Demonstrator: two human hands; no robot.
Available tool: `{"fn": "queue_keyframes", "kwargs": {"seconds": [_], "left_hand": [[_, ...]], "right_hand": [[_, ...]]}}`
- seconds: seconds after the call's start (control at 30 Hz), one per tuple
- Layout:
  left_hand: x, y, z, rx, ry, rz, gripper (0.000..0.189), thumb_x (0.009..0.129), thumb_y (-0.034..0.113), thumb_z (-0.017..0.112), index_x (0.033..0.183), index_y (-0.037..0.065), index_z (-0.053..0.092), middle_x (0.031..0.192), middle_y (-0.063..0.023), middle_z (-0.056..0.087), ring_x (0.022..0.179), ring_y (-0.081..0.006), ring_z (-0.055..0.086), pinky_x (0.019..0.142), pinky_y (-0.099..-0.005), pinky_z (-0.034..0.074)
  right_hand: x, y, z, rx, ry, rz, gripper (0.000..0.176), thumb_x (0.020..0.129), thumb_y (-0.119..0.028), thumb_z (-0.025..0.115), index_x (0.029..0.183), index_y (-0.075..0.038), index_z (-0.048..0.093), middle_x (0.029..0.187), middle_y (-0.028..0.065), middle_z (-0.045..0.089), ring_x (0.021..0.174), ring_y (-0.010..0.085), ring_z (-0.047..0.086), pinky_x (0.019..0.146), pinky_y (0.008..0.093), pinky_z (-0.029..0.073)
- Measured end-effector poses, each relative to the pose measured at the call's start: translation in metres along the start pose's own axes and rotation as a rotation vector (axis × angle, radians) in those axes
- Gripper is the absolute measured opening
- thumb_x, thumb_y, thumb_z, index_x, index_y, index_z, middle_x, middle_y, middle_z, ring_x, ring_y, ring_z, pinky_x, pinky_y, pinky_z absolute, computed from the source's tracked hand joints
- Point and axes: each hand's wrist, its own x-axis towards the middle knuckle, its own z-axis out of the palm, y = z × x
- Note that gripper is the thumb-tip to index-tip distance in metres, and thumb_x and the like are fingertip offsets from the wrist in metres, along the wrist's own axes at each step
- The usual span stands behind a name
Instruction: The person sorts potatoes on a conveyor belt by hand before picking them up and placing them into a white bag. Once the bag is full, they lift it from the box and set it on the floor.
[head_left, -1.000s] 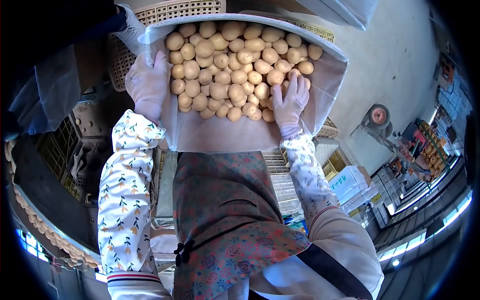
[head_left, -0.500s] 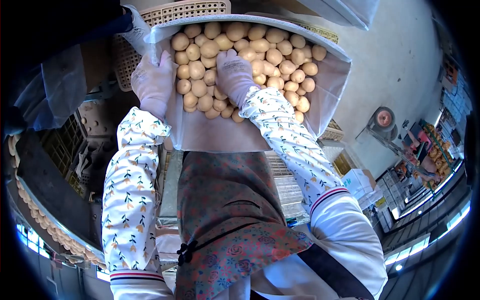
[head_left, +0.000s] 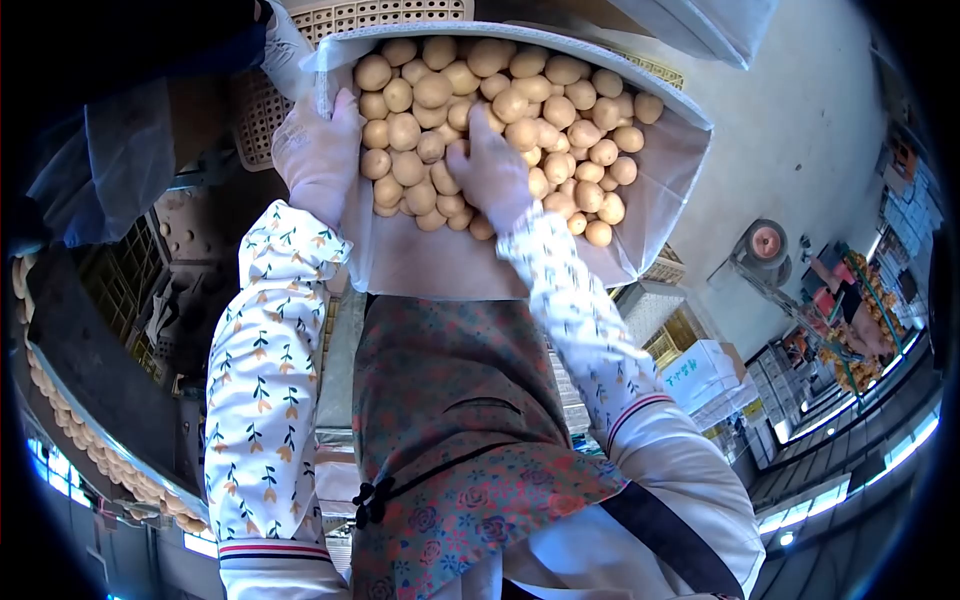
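Note:
A box (head_left: 430, 268) lined with pale plastic sheeting sits in front of my apron, holding many round, tan, potato-like pieces of produce (head_left: 405, 130). At its left side my gloved left hand (head_left: 315, 150) grips the box wall near the top corner, thumb on the inner side and fingers outside. My gloved right hand (head_left: 492, 170) rests over the middle of the produce. Its thumb and forefinger are spread apart among the pieces; the other fingers are hidden beneath the hand.
Another person's gloved hand (head_left: 287, 50) is close to the box's far left corner. Perforated plastic crates (head_left: 390, 12) stand behind the box. A conveyor edge with more produce (head_left: 100, 455) curves along the left. A wheeled cart (head_left: 765, 243) and a white carton (head_left: 700, 370) are to the right.
My right hand has shifted slightly right and down over the produce, its forefinger now stretched out. The left hand stays on the box wall, while the whole view has shifted a little.

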Motion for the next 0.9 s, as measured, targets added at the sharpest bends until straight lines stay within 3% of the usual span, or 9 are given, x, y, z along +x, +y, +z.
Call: {"fn": "queue_keyframes", "kwargs": {"seconds": [0.13, 0.23, 0.3, 0.37, 0.47, 0.57, 0.77, 0.9], "left_hand": [[-0.001, 0.003, -0.003, 0.017, 0.002, -0.001, 0.044, 0.092, 0.049, 0.061, 0.105, 0.009, 0.072, 0.096, -0.0191, 0.073, 0.093, -0.0408, 0.068, 0.085, -0.0484, 0.052], [-0.002, 0.007, -0.006, -0.023, -0.008, -0.013, 0.045, 0.093, 0.049, 0.057, 0.102, 0.006, 0.070, 0.093, -0.0215, 0.072, 0.093, -0.0420, 0.068, 0.087, -0.0501, 0.051], [-0.002, 0.006, -0.007, -0.025, -0.027, -0.019, 0.044, 0.093, 0.048, 0.057, 0.102, 0.006, 0.069, 0.093, -0.0217, 0.072, 0.093, -0.0420, 0.068, 0.087, -0.0501, 0.051], [-0.002, 0.006, -0.006, -0.024, -0.030, -0.025, 0.044, 0.093, 0.048, 0.058, 0.103, 0.007, 0.070, 0.094, -0.0208, 0.072, 0.093, -0.0412, 0.068, 0.086, -0.0492, 0.052], [-0.001, 0.003, -0.003, -0.015, -0.008, -0.024, 0.044, 0.092, 0.049, 0.060, 0.105, 0.009, 0.072, 0.095, -0.0190, 0.073, 0.093, -0.0398, 0.069, 0.085, -0.0473, 0.053], [-0.001, 0.004, -0.003, -0.019, -0.004, -0.015, 0.043, 0.093, 0.048, 0.059, 0.104, 0.008, 0.071, 0.095, -0.0197, 0.072, 0.093, -0.0406, 0.069, 0.086, -0.0483, 0.052], [-0.003, 0.007, -0.005, -0.038, 0.010, 0.010, 0.042, 0.094, 0.046, 0.056, 0.102, 0.007, 0.069, 0.095, -0.0205, 0.072, 0.092, -0.0420, 0.068, 0.085, -0.0504, 0.052], [-0.004, 0.007, -0.006, -0.046, 0.009, 0.007, 0.041, 0.094, 0.046, 0.056, 0.103, 0.007, 0.069, 0.095, -0.0205, 0.072, 0.092, -0.0420, 0.068, 0.085, -0.0506, 0.052]], "right_hand": [[0.047, 0.002, -0.006, -0.200, -0.562, 0.083, 0.047, 0.091, -0.028, 0.067, 0.128, -0.001, 0.055, 0.108, 0.0168, 0.069, 0.099, 0.0301, 0.068, 0.084, 0.0391, 0.055], [0.038, 0.003, -0.032, 0.106, -0.713, 0.172, 0.050, 0.090, -0.027, 0.069, 0.130, -0.001, 0.054, 0.109, 0.0157, 0.069, 0.099, 0.0276, 0.069, 0.085, 0.0369, 0.055], [0.011, 0.010, -0.039, 0.613, -0.717, 0.301, 0.053, 0.089, -0.025, 0.071, 0.131, 0.000, 0.053, 0.109, 0.0150, 0.070, 0.099, 0.0260, 0.070, 0.085, 0.0354, 0.056], [-0.024, 0.015, -0.031, 1.245, -0.637, 0.400, 0.056, 0.091, -0.012, 0.070, 0.142, -0.001, 0.048, 0.112, 0.0113, 0.068, 0.100, 0.0205, 0.070, 0.086, 0.0312, 0.056], [-0.041, -0.006, -0.051, 1.602, -0.636, 0.563, 0.065, 0.092, 0.003, 0.066, 0.151, -0.003, 0.038, 0.117, 0.0085, 0.064, 0.103, 0.0152, 0.067, 0.088, 0.0265, 0.055], [-0.041, -0.020, -0.065, 1.726, -0.590, 0.540, 0.065, 0.091, 0.004, 0.066, 0.150, -0.002, 0.038, 0.121, 0.0107, 0.062, 0.109, 0.0159, 0.065, 0.093, 0.0269, 0.054], [-0.041, -0.028, -0.084, 1.679, -0.577, 0.435, 0.064, 0.090, 0.008, 0.065, 0.149, 0.001, 0.039, 0.128, 0.0077, 0.060, 0.105, 0.0103, 0.061, 0.089, 0.0232, 0.052], [-0.047, -0.028, -0.083, 1.613, -0.567, 0.417, 0.068, 0.086, 0.008, 0.068, 0.149, 0.000, 0.042, 0.139, 0.0097, 0.055, 0.124, 0.0158, 0.056, 0.106, 0.0286, 0.044]]}}
